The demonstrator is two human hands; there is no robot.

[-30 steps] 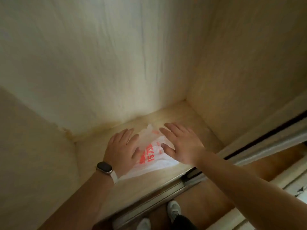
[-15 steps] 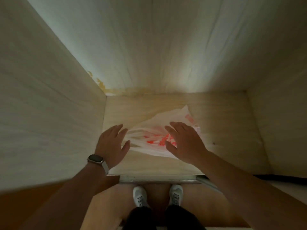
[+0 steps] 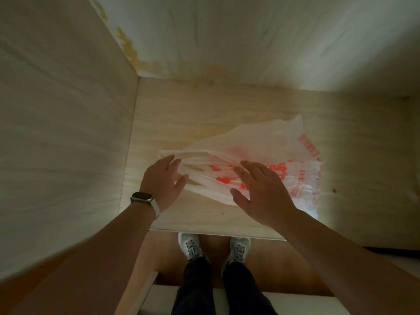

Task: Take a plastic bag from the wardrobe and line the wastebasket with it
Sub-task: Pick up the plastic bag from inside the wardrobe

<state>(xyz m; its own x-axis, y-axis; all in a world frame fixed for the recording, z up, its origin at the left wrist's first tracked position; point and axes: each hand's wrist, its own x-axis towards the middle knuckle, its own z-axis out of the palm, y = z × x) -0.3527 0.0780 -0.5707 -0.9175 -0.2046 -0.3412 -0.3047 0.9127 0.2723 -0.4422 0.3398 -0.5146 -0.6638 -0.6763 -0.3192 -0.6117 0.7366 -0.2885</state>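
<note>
Two hands are at the plastic bag (image 3: 284, 155), but neither has it, so by my reading the task is barely begun. The bag, thin and white with orange-red print, lies crumpled and mostly flat on the bottom board of the wardrobe (image 3: 204, 110), from the centre of the frame out to the right of centre. Its layered edges or handle loops point toward the left; whether it is one bag or a few stacked together I cannot tell. The left hand (image 3: 162, 180), with a watch (image 3: 142, 197) on its wrist, sits at that left end, its fingers straight and at the edge of the plastic, and its grip is released. The right hand (image 3: 261, 192) is spread flat above the middle of the bag, its grip likewise released. Whether its palm presses the plastic or only hovers over it is not clear from this angle. The wardrobe stands open and the bag has been found, and that is all that is done. Pinching the bag, lifting it out, carrying it off, opening it and fitting it over the rim all seem left to do. No wastebasket is in view; the lower centre of the frame shows only white shoes (image 3: 189, 244) on a wooden floor (image 3: 268, 269).
</note>
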